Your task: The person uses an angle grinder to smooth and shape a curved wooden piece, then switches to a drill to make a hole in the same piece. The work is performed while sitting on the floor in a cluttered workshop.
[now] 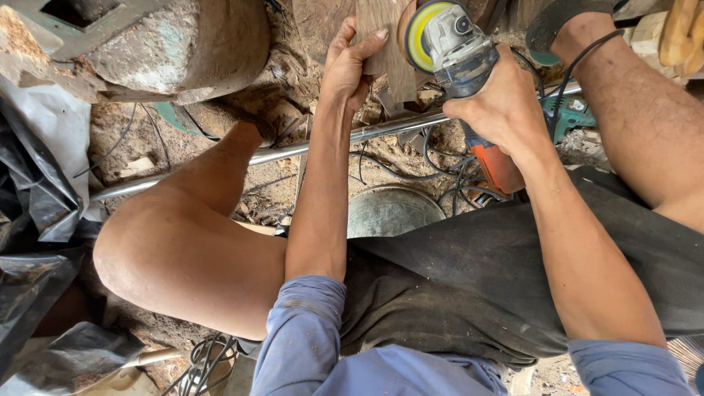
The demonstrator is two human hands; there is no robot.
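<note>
Far left: crumpled dark plastic sheeting [33,191] lies against a heavy, rust-stained round metal body [183,44]. The ground is sawdust-covered dirt. A thin metal pipe [293,151] runs across it from lower left to upper right, passing under both forearms.

Centre: the left hand [350,62] is wrapped around the edge of a flat wooden piece [381,37], thumb on one face and fingers laid along the other, holding it upright at the top of the view. The top of the wood is out of view, so its full shape cannot be told.

Just right of that: the right hand [499,103] is clenched around the body of an angle grinder [462,59] with a grey head and an orange rear housing. Its yellow-rimmed sanding disc [422,29] sits at the edge of the wooden piece, touching or nearly so; whether it is spinning cannot be told. The black cord [447,176] trails in loops down toward a round metal pan [392,213] on the ground.

Assessment: the step in hand appears to be sanding or shaping the wood's edge. The next move calls for a firm left grip, fingers kept clear of the disc, light even pressure, and the cord kept behind the tool.

Far right: a bare leg, with a sandalled foot [565,26] at its top.
</note>
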